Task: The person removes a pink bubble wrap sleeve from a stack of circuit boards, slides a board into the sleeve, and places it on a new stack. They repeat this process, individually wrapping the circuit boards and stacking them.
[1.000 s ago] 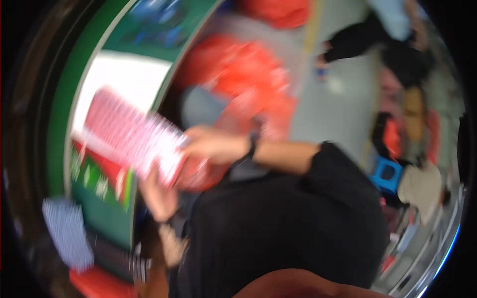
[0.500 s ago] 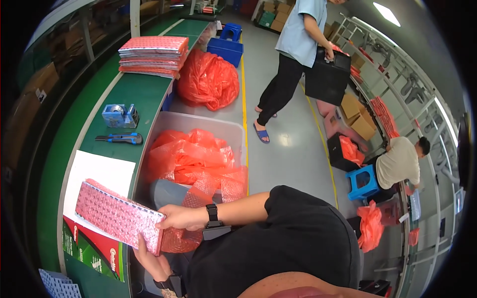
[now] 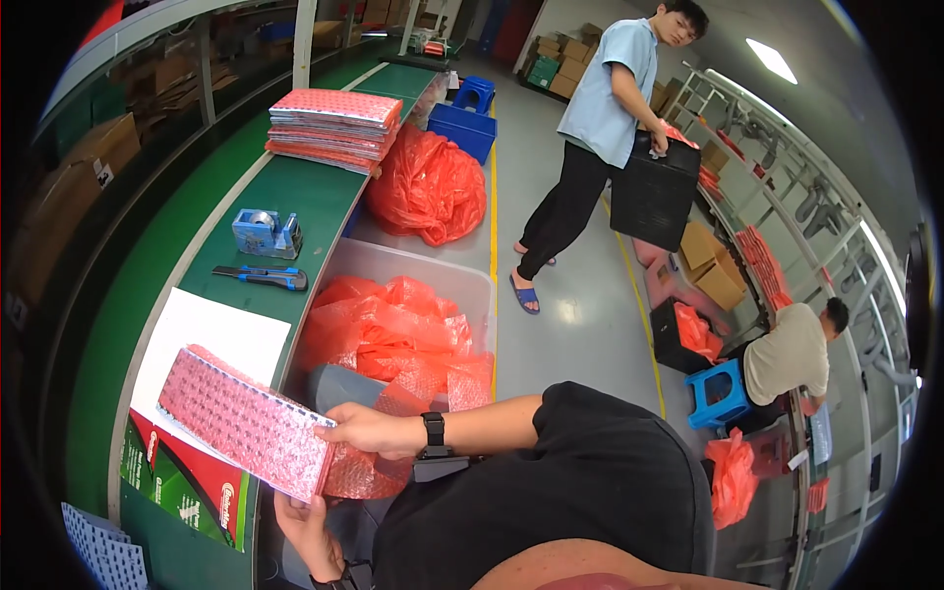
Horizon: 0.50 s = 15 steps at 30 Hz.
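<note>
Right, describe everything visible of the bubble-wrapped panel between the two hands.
The bubble-wrapped panel is a flat, long rectangle, covered in shiny, translucent pinkish-red film that looks like plastic. Rows of dark marks show through, and a bluish-white edge shows along its upper long side. It slants across the view, far end over the white, red and green sheet; whether they touch is unclear. The right hand grips its near end, and the left hand holds its lower near corner.

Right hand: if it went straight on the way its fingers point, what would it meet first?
The pink bubble-wrapped pack, whose end the right hand touches; what comes beyond it is unclear in depth.
</note>
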Each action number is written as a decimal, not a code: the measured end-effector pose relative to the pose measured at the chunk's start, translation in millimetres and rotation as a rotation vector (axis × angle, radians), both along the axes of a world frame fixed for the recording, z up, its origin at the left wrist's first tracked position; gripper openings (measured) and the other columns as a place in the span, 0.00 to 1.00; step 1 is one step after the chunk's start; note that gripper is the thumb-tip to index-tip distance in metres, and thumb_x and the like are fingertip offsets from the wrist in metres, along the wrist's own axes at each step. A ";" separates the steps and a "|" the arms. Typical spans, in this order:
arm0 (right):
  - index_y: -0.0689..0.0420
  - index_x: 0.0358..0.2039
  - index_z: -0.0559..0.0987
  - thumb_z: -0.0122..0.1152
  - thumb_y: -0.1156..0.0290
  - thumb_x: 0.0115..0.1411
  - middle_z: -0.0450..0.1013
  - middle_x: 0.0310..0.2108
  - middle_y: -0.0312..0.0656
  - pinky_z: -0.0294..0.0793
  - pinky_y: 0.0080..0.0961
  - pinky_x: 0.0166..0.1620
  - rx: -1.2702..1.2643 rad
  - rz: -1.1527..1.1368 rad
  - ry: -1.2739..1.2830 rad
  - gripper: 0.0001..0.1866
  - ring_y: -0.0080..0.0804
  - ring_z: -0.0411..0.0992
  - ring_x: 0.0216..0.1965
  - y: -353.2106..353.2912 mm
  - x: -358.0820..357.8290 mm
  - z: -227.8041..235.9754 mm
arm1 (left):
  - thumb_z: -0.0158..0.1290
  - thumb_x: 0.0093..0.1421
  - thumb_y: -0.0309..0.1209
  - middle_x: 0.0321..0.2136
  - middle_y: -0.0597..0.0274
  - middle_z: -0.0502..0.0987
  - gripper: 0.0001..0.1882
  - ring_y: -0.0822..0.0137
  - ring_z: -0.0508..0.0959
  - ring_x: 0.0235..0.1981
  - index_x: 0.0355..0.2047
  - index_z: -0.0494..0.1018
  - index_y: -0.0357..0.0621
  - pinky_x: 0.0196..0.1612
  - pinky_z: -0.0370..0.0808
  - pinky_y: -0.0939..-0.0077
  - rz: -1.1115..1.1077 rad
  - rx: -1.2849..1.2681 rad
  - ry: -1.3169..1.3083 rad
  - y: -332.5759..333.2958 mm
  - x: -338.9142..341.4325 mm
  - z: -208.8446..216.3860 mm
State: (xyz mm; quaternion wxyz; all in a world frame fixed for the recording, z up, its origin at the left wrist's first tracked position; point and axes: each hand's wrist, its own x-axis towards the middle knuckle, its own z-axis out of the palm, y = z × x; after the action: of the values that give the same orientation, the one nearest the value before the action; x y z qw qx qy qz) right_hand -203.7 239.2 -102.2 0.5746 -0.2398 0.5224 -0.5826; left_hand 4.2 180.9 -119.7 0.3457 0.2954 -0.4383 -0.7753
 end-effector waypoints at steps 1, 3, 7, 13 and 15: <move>0.65 0.43 0.80 0.54 0.64 0.71 0.79 0.38 0.36 0.71 0.21 0.44 -0.010 -0.008 -0.022 0.15 0.20 0.74 0.38 0.4 0.6 4.3 | 0.60 0.60 0.24 0.53 0.51 0.75 0.31 0.63 0.77 0.51 0.61 0.62 0.30 0.55 0.74 0.70 -0.015 0.023 0.031 2.0 1.0 4.1; 0.65 0.42 0.80 0.54 0.64 0.71 0.79 0.37 0.36 0.71 0.22 0.44 -0.032 -0.024 -0.065 0.15 0.20 0.74 0.38 1.8 1.2 12.9 | 0.62 0.55 0.18 0.55 0.49 0.73 0.36 0.61 0.76 0.53 0.63 0.60 0.28 0.58 0.71 0.69 -0.045 0.068 0.094 3.9 2.0 12.1; 0.65 0.41 0.80 0.55 0.64 0.71 0.79 0.38 0.38 0.71 0.22 0.45 -0.024 -0.033 -0.083 0.15 0.21 0.75 0.39 2.1 1.0 17.1 | 0.65 0.52 0.19 0.56 0.49 0.73 0.39 0.62 0.77 0.53 0.63 0.60 0.29 0.57 0.72 0.70 -0.012 -0.017 0.067 0.9 1.0 -1.1; 0.65 0.41 0.80 0.54 0.65 0.71 0.79 0.39 0.37 0.71 0.22 0.47 -0.003 -0.023 -0.062 0.15 0.21 0.75 0.40 0.7 -1.5 16.5 | 0.67 0.52 0.22 0.52 0.52 0.74 0.36 0.63 0.77 0.51 0.59 0.63 0.30 0.55 0.73 0.71 -0.016 -0.071 0.006 -1.6 3.9 -8.9; 0.65 0.42 0.80 0.54 0.65 0.71 0.79 0.39 0.37 0.71 0.22 0.47 -0.004 -0.015 -0.060 0.14 0.21 0.74 0.41 0.1 -2.5 14.7 | 0.68 0.53 0.24 0.47 0.54 0.77 0.30 0.64 0.79 0.46 0.54 0.68 0.31 0.52 0.75 0.73 -0.008 -0.096 0.002 -1.9 3.6 -9.9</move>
State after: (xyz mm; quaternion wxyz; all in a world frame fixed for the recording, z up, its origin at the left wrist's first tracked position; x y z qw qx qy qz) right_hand -206.1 239.3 -87.5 0.5851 -0.2194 0.5057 -0.5948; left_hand 7.8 179.0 -129.6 0.3567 0.2761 -0.4758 -0.7551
